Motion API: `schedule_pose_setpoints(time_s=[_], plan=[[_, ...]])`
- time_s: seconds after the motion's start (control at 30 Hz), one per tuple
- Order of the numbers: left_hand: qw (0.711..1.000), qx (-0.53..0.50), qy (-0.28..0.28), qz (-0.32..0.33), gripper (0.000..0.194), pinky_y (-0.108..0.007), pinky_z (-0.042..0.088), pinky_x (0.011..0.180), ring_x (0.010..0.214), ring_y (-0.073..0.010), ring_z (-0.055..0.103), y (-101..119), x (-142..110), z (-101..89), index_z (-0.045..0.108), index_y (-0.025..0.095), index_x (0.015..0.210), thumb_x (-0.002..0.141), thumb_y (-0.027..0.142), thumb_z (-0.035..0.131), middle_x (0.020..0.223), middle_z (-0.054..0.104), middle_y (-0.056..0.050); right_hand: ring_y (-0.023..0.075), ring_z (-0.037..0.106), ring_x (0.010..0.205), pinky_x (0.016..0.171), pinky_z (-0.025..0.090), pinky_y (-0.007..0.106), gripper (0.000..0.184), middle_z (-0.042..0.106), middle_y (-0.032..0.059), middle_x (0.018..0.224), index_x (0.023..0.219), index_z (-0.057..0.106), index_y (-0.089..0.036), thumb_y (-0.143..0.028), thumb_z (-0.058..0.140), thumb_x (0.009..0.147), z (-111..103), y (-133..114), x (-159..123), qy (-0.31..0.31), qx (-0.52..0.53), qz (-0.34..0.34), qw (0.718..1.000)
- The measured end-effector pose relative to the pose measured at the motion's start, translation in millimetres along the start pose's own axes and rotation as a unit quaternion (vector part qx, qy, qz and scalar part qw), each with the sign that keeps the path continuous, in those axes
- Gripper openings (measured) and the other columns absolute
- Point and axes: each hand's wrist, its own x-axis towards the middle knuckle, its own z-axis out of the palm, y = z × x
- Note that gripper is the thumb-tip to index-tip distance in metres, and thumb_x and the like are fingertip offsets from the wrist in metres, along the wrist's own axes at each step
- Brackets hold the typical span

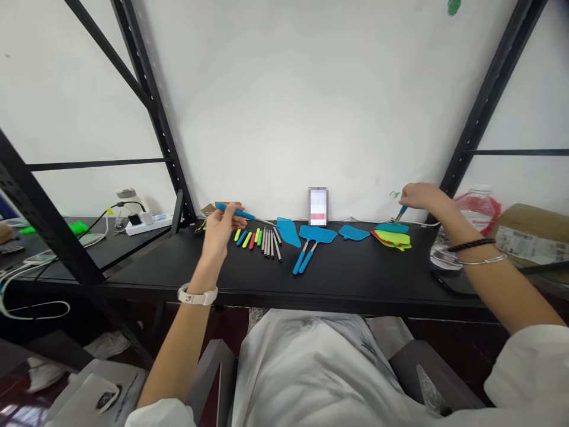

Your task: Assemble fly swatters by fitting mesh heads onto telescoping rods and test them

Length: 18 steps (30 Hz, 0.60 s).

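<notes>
My left hand [221,230] is closed round the blue handle of a swatter [249,216] whose metal rod runs right to a blue head [288,231] near the table. My right hand [420,196] pinches a small blue handle [401,212] just above a stack of swatter heads [393,236], blue on top, then green, yellow and red. Between the hands lie coloured handles [249,238], several thin metal rods [270,242], two assembled blue swatters [313,243] and one loose blue head [354,232].
A phone [317,206] stands against the wall behind the black table [338,279]. A clear plastic bottle [471,228] and a brown package [531,237] sit at the right. A power strip [144,223] with cables lies at the left behind a black shelf post [160,118].
</notes>
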Motion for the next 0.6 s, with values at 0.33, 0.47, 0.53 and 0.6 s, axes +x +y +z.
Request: schedule_pose_setpoints(time_s=[0.33, 0.47, 0.53, 0.6], plan=[[0.903, 0.217, -0.337, 0.151, 0.032, -0.026, 0.044, 0.069, 0.079, -0.0155, 0.058, -14.3, -36.5, 51.8, 0.056, 0.020, 0.103, 0.087, 0.039, 0.038, 0.085, 0.063, -0.004, 0.0184, 0.050, 0.066, 0.055, 0.020, 0.026, 0.025, 0.061, 0.0120, 0.073, 0.095, 0.058, -0.015, -0.034, 0.047, 0.084, 0.0, -23.1, -31.7, 0.227, 0.036, -0.025, 0.973], [0.808, 0.317, -0.434, 0.240, 0.028, -0.027, 0.041, 0.077, 0.089, -0.0164, 0.054, -23.4, -49.6, 66.2, 0.056, 0.021, 0.106, 0.089, 0.030, 0.036, 0.099, 0.057, -0.006, 0.0151, 0.048, 0.059, 0.052, 0.020, 0.023, 0.022, 0.058, 0.0052, 0.064, 0.091, 0.058, -0.017, -0.036, 0.047, 0.085, -3.5, -44.4, -53.1, 0.313, 0.081, -0.093, 0.942], [0.771, 0.359, -0.461, 0.253, 0.027, -0.027, 0.040, 0.078, 0.089, -0.0167, 0.053, -32.5, -53.1, 71.1, 0.056, 0.021, 0.106, 0.088, 0.026, 0.037, 0.097, 0.055, -0.007, 0.0149, 0.050, 0.060, 0.052, 0.021, 0.023, 0.026, 0.057, 0.0043, 0.062, 0.091, 0.058, -0.017, -0.037, 0.043, 0.087, -2.7, -59.2, -67.1, 0.331, 0.100, -0.140, 0.928], [0.742, 0.399, -0.477, 0.251, 0.026, -0.028, 0.040, 0.077, 0.089, -0.0175, 0.052, -43.6, -55.2, 74.4, 0.055, 0.020, 0.108, 0.087, 0.023, 0.040, 0.095, 0.054, -0.007, 0.0148, 0.051, 0.062, 0.053, 0.022, 0.023, 0.030, 0.057, 0.0042, 0.063, 0.091, 0.059, -0.017, -0.038, 0.040, 0.089, 2.0, -77.9, -82.8, 0.332, 0.112, -0.199, 0.915]])
